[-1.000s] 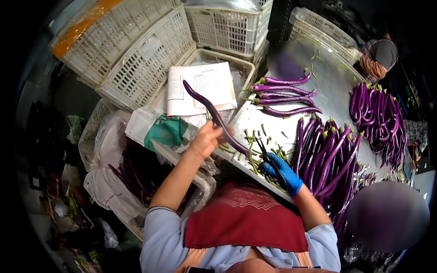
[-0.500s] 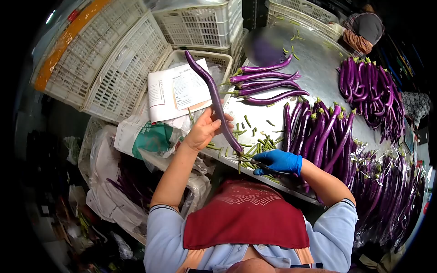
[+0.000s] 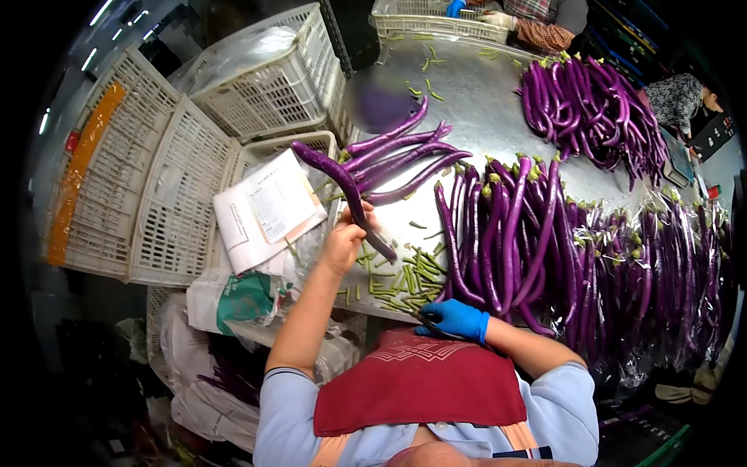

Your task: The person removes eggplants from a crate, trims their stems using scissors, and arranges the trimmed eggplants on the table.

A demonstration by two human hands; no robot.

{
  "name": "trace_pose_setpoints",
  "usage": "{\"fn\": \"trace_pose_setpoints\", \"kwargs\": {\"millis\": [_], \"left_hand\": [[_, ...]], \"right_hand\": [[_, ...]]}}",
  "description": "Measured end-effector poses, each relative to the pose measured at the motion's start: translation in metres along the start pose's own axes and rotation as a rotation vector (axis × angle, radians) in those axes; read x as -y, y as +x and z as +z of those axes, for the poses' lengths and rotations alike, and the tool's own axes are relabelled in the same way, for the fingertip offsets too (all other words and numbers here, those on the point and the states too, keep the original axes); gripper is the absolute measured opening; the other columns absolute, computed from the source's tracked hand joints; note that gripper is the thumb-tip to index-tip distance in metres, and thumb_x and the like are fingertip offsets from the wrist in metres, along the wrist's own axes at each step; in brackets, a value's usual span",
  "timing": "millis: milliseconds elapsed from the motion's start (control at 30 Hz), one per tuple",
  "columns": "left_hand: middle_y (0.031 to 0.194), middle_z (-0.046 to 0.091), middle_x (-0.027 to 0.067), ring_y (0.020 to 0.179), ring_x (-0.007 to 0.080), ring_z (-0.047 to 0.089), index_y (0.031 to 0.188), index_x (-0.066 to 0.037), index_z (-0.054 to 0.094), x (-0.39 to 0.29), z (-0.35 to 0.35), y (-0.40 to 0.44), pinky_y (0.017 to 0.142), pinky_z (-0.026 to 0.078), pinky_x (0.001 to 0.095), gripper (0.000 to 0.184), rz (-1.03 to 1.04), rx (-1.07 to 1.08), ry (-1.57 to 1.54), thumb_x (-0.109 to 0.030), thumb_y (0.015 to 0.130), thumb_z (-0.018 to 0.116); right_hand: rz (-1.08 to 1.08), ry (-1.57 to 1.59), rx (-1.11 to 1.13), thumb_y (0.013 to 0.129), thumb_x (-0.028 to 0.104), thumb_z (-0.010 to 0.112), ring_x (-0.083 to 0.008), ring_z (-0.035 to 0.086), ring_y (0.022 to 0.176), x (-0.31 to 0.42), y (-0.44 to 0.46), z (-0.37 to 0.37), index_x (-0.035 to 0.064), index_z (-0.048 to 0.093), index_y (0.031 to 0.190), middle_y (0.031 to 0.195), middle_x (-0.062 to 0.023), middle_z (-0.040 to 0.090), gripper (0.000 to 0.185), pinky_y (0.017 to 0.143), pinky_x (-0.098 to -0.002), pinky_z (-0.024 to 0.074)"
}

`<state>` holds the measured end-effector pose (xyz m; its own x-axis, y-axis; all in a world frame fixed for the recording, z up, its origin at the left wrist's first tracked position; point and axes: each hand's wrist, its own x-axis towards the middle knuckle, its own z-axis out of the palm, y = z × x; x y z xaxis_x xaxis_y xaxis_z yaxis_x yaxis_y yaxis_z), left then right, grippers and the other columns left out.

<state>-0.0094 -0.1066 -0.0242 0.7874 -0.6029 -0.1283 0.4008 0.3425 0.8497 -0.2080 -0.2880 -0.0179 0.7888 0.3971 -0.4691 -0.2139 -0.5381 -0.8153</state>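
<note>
My bare left hand (image 3: 342, 247) is closed around the lower part of a long purple eggplant (image 3: 342, 177), which slants above the table's near left side. No long stem shows at its lower end. In a blue glove, my right hand (image 3: 457, 321) is closed on dark scissors (image 3: 429, 320) at the table's front edge, apart from the eggplant. The fingers and apron hide most of the scissors. Cut green stems (image 3: 416, 272) lie scattered between my hands. Several eggplants (image 3: 405, 159) rest just beyond the held one, and a large row of eggplants (image 3: 506, 241) lies to the right.
Bagged eggplants (image 3: 646, 272) line the right edge of the metal table (image 3: 467, 86). Another eggplant pile (image 3: 587, 117) lies behind them. Plastic crates (image 3: 257, 78) and papers (image 3: 268, 204) stand at left. A co-worker's gloved hand (image 3: 498, 20) is at the far crate.
The scissors have come away from the eggplant's end, where a stem no longer shows. My right hand has drawn back toward me. The whole view has shifted.
</note>
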Motion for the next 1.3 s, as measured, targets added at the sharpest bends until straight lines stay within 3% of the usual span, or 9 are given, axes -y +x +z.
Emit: {"fn": "trace_pose_setpoints", "kwargs": {"millis": [133,200,400,533,733,867,967,1167,1300], "left_hand": [[0.070,0.047,0.0041,0.066,0.0175,0.048,0.103,-0.009,0.045,0.002,0.015,0.007,0.066,0.042,0.0329,0.022,-0.013,0.070,-0.158,-0.028,0.092,0.041],[0.062,0.043,0.0014,0.055,0.0144,0.044,0.096,-0.013,0.045,0.008,0.011,0.011,0.057,0.040,0.0311,0.045,-0.065,0.125,-0.194,-0.056,0.090,0.034],[0.074,0.049,0.0005,0.066,0.0099,0.046,0.108,-0.003,0.048,0.011,0.033,0.028,0.063,0.040,0.0226,0.031,0.012,0.111,0.483,-0.030,0.093,0.048],[0.100,0.056,0.0046,0.097,0.0207,0.053,0.111,-0.008,0.054,0.002,0.081,0.046,0.088,0.040,0.0330,0.034,0.307,0.433,1.007,-0.005,0.078,0.062],[0.115,0.052,0.0101,0.114,0.0317,0.046,0.105,-0.017,0.061,0.025,0.186,0.071,0.098,0.031,0.0495,0.048,0.941,0.625,1.369,-0.004,0.061,0.071],[0.123,0.047,0.0169,0.116,0.0360,0.042,0.117,-0.012,0.054,0.095,0.191,0.088,0.096,0.035,0.0480,0.051,0.575,0.796,1.194,-0.006,0.068,0.067],[0.124,0.047,0.0157,0.121,0.0360,0.040,0.116,-0.010,0.054,0.098,0.186,0.069,0.097,0.035,0.0444,0.041,0.804,0.826,1.537,-0.010,0.076,0.062],[0.110,0.056,0.0143,0.110,0.0338,0.049,0.107,-0.004,0.058,0.008,0.136,0.016,0.092,0.040,0.0414,0.035,0.753,0.527,1.304,-0.003,0.072,0.061],[0.101,0.061,0.0130,0.098,0.0283,0.056,0.101,-0.003,0.061,-0.063,0.026,-0.084,0.087,0.043,0.0360,0.028,0.664,-0.104,1.295,0.002,0.074,0.056]], "right_hand": [[0.023,0.165,-0.079,0.080,0.045,0.061,-0.0327,0.061,0.090,-0.018,-0.002,0.012,0.0046,0.058,0.107,0.098,-0.0213,0.061,0.048,0.079,-0.0360,0.0457],[0.041,0.184,-0.073,0.080,0.046,0.061,-0.0322,0.060,0.092,-0.022,-0.002,0.013,0.0050,0.058,0.108,0.099,-0.0215,0.061,0.050,0.081,-0.0352,0.0453],[-0.063,-0.016,-0.041,0.081,0.044,0.057,-0.0371,0.058,0.088,-0.033,0.009,0.011,0.0055,0.057,0.108,0.095,-0.0186,0.062,0.047,0.075,-0.0419,0.0457],[-0.088,0.011,-0.086,0.081,0.044,0.057,-0.0369,0.059,0.086,-0.047,0.019,0.024,0.0050,0.056,0.109,0.094,-0.0189,0.062,0.048,0.076,-0.0424,0.0463],[-0.098,0.049,-0.162,0.081,0.041,0.058,-0.0385,0.059,0.081,-0.053,0.014,0.025,0.0060,0.058,0.101,0.089,-0.0197,0.062,0.040,0.071,-0.0444,0.0454],[-0.108,0.093,-0.192,0.081,0.040,0.057,-0.0390,0.058,0.081,-0.064,0.017,0.032,0.0055,0.058,0.101,0.090,-0.0200,0.062,0.040,0.072,-0.0441,0.0452],[-0.125,0.086,-0.205,0.082,0.039,0.057,-0.0394,0.058,0.082,-0.063,0.017,0.034,0.0051,0.058,0.102,0.091,-0.0204,0.061,0.040,0.072,-0.0436,0.0450],[-0.153,0.124,-0.235,0.082,0.037,0.059,-0.0349,0.059,0.086,-0.056,0.031,0.044,0.0029,0.054,0.111,0.096,-0.0204,0.061,0.045,0.076,-0.0391,0.0459],[-0.166,0.371,-0.315,0.081,0.028,0.066,-0.0228,0.060,0.085,-0.053,0.044,0.065,0.0014,0.054,0.112,0.094,-0.0160,0.062,0.043,0.076,-0.0327,0.0465]]}}
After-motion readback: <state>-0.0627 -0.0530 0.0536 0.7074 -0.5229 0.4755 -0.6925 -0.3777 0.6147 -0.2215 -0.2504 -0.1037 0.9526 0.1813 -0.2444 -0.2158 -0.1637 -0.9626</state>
